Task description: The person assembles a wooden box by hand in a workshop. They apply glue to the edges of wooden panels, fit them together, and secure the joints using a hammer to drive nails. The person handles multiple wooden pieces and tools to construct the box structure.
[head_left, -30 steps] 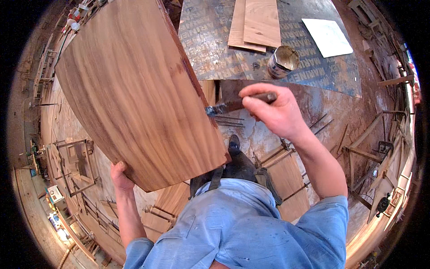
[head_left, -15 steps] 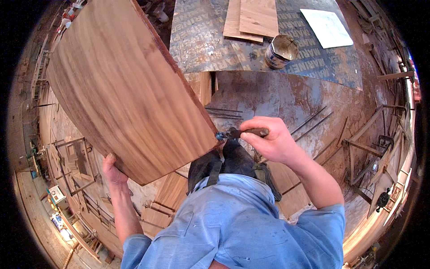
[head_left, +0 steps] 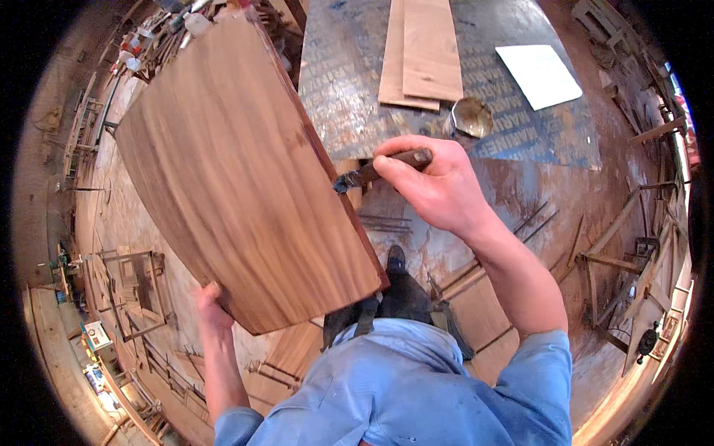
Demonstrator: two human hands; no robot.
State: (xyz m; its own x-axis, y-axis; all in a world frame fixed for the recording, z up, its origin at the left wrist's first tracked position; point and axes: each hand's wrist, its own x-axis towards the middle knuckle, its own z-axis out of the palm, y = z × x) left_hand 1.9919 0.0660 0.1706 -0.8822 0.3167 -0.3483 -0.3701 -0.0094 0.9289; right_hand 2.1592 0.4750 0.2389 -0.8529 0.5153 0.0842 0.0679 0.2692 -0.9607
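A large wood-grained board (head_left: 245,186) is held up and tilted in front of me. Its near left edge is in the grip of my left hand (head_left: 213,306), thumb on the face and the other fingers hidden behind. My right hand (head_left: 431,178) is closed round the dark handle of a paintbrush (head_left: 364,175). The brush's bristles, dark with a bluish sheen, touch the board's right edge about midway along. That edge is a darker reddish brown than the face.
Beyond the board stands a table with a dark printed top (head_left: 342,67). On it are an open tin (head_left: 472,117), two thin wooden boards (head_left: 428,52) and a white sheet (head_left: 539,74). Metal frames (head_left: 617,260) line the right side; wooden panels (head_left: 476,320) lie low beside my legs.
My right hand has moved the brush away from me along the board's right edge, from its near corner to about midway. The board has shifted slightly right and nearer to me.
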